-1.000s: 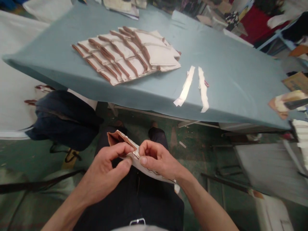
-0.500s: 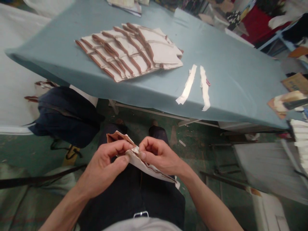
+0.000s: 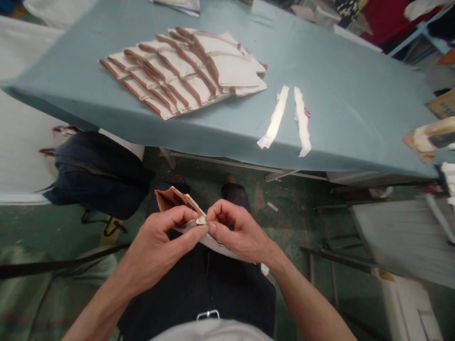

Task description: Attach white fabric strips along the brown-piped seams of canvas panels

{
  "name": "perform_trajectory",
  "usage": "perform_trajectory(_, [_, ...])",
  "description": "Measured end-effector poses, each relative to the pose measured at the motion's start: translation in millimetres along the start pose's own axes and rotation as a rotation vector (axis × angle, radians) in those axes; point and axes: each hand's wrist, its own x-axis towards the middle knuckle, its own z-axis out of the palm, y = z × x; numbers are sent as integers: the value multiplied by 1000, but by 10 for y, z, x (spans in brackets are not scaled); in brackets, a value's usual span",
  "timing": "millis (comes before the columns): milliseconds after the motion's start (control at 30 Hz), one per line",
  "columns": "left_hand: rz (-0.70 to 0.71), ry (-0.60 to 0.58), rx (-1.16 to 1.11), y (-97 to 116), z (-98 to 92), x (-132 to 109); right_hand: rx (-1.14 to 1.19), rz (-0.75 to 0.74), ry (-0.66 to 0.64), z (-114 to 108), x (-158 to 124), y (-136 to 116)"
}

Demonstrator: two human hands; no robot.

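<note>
Above my lap I hold a white fabric piece with brown lining (image 3: 225,247), which looks like a small sewn pouch. My left hand (image 3: 167,237) pinches its edge between thumb and index finger. Close beside it, my right hand (image 3: 234,229) also pinches the edge, the fingertips of both hands nearly touching. A small white tab (image 3: 201,220) shows between the fingertips. The brown inside lies open to view at the far left end, and much of the rest is hidden behind my right hand.
On the blue-covered table (image 3: 330,104) lies an overlapping stack of white pieces with brown edges (image 3: 185,71). Two white strips, a left one (image 3: 275,118) and a right one (image 3: 302,123), lie near the table's front edge. A dark blue bag (image 3: 99,170) sits at the left.
My left thumb has shifted right along the edge, closer to my right fingertips. The piece has tilted slightly, and the view has moved a little.
</note>
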Motion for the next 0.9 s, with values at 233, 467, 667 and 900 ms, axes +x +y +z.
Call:
perform_trajectory(233, [32,-10,58,-75,0,32,-76,-14,50,19,-37,7])
perform_trajectory(467, [58,133,56,-140,113,25,-300,-106,211,222,-63,125])
perform_trajectory(667, [89,153,137,-246,138,-27,-358,-87,289,257,-53,188])
perform_trajectory(900, [189,30,175,-313,28,-50,-581,-271,346,172,-84,192])
